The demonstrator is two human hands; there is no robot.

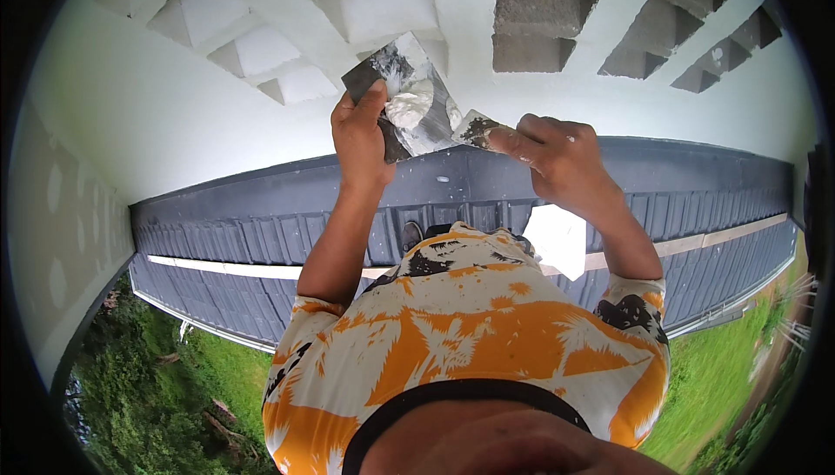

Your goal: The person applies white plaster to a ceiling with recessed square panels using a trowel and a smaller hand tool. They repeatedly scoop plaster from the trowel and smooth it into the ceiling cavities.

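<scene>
My left hand [361, 131] grips a flat, dark metal plate [426, 131] by its near left edge, thumb on top. A lump of white putty [409, 105] sits on the plate, with smears around it. In my right hand [561, 157] is a small putty knife [474, 130], its blade stained dark and white. The blade's tip meets the plate's right edge, beside a smaller dab of putty there. White specks mark the knuckles of my right hand.
Ahead stands a white wall [474, 97] with several recessed openings. Below runs a dark ribbed metal roof [226, 236] with a long pale wooden strip [696, 244] across it. A white panel [559, 240] shows beside my right forearm. Grass and trees [139, 379] lie beyond the roof's edge.
</scene>
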